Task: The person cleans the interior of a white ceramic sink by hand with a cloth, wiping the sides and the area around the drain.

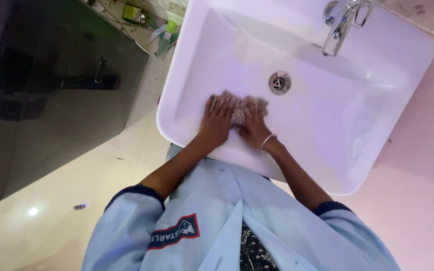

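Observation:
Both my hands press a crumpled greyish cloth against the inner front slope of a white wash basin. My left hand lies flat over the cloth's left part. My right hand, with a thin bangle at the wrist, covers its right part. The cloth shows between and beyond my fingers. The round metal drain sits just beyond my hands. A chrome tap stands at the basin's far rim, and I see no water running.
A dark glossy cabinet door with a handle stands at the left. Bottles and small items lie on the cream tiled floor beside the basin. A pink wall is at the right.

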